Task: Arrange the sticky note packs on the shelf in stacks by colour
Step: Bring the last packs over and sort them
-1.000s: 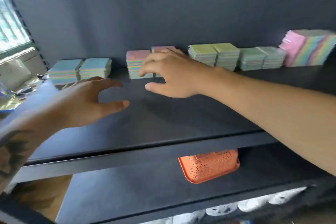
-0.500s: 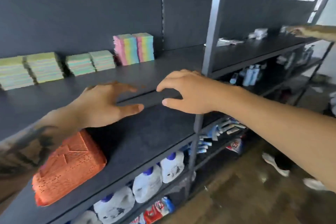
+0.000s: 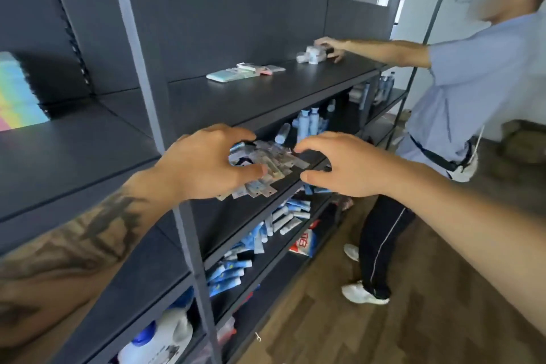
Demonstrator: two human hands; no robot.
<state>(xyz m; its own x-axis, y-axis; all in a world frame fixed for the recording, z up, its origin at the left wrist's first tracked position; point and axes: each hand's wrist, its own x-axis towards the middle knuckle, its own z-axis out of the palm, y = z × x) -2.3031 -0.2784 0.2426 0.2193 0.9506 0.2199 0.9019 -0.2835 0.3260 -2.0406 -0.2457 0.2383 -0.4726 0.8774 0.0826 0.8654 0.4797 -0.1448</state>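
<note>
Only one rainbow-coloured sticky note pack [image 3: 14, 94] shows, at the far left edge on the dark shelf [image 3: 88, 151]. My left hand [image 3: 206, 162] and my right hand [image 3: 342, 165] hover side by side in front of the shelving, fingers loosely curved, holding nothing. Between and behind them lies a heap of small flat sachets [image 3: 266, 168] on a lower shelf. The other sticky note stacks are out of view to the left.
Another person [image 3: 461, 103] stands at the right, one hand on small tubes [image 3: 313, 55] on the upper shelf. Flat packets [image 3: 236, 72] lie there too. Blue tubes [image 3: 266, 230], bottles [image 3: 307, 124] and a white jug [image 3: 159, 340] fill the lower shelves. A grey upright post [image 3: 141, 68] divides the bays.
The view has swung right, away from the sticky note stacks to the neighbouring bay. Both hands left the shelf and moved right with it, still holding nothing.
</note>
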